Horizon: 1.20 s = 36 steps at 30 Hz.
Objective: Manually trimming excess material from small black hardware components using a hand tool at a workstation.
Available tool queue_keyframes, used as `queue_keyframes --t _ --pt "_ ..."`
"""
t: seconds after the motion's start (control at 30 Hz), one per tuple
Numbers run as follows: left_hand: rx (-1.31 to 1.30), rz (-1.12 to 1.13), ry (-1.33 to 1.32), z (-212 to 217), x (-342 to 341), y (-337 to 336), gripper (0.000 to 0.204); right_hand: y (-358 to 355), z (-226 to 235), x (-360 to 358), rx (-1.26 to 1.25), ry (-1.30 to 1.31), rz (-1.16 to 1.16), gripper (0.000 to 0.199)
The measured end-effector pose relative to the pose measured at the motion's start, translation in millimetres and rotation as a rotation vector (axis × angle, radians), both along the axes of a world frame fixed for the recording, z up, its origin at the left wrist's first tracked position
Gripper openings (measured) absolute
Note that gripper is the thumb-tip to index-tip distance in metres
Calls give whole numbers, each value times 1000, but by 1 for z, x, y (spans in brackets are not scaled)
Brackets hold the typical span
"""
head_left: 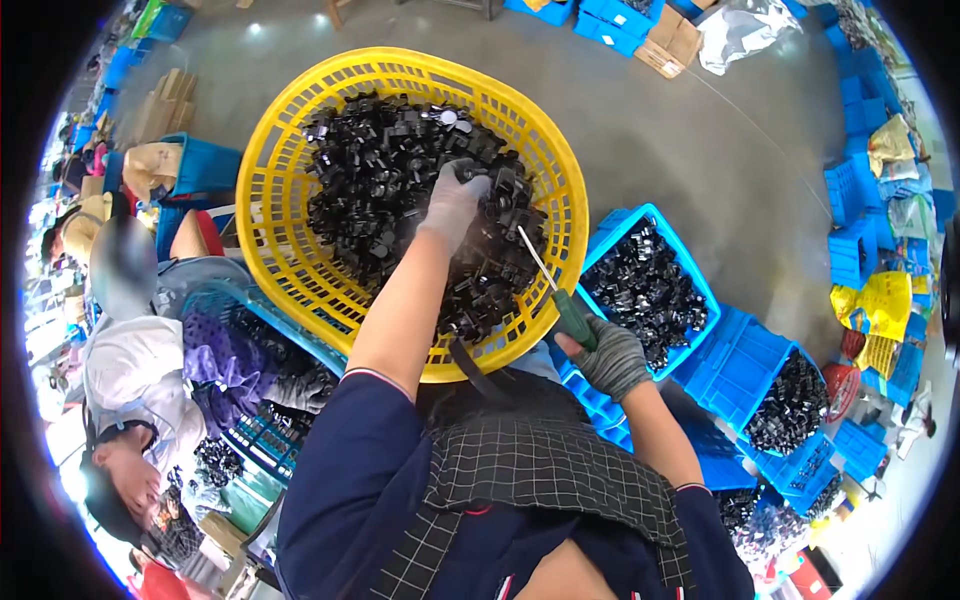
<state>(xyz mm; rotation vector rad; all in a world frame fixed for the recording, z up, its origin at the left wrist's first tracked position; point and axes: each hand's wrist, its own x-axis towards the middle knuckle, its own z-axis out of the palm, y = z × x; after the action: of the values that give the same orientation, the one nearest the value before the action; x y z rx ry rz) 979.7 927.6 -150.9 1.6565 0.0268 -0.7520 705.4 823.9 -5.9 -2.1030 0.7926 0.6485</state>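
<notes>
A large yellow plastic basket [262, 225] in front of me holds a heap of small black plastic parts [375, 165]. My left hand [455, 205], in a pale glove, reaches into the heap. Its fingers are curled on a black plastic part, partly hidden among the others. At the basket's right rim, my right hand [612, 358] wears a grey glove and is closed round the green handle of a screwdriver [572, 318]. The screwdriver's metal shaft points up and left over the basket's edge.
A blue crate [713, 312] of black parts stands right of the basket, with more blue crates [725, 365] beyond it. On the left sits a co-worker [135, 360] beside a crate of parts. Cardboard boxes [668, 42] and stacked blue bins line the far floor.
</notes>
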Motion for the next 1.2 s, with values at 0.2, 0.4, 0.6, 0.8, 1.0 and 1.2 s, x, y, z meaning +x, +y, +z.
queue_keyframes --t 0.2,0.4,0.6,0.8,1.0,1.2 --pt "-24 -40 -288 90 -34 74 52 17 4 14 24 -50 203 61" --pt "80 89 -319 115 -87 192 58 61 13 45 30 -96 572 65" --pt "674 339 -448 144 -171 317 59 71 9 31 88 -200 695 64" --pt "1411 -81 -118 152 -198 345 62 46 2 28 45 -10 554 62" --pt "762 -107 -690 125 -106 200 39 25 -2 4 57 -16 253 60" --pt "928 -550 -410 37 -70 -16 62 15 3 -37 -79 35 101 56"
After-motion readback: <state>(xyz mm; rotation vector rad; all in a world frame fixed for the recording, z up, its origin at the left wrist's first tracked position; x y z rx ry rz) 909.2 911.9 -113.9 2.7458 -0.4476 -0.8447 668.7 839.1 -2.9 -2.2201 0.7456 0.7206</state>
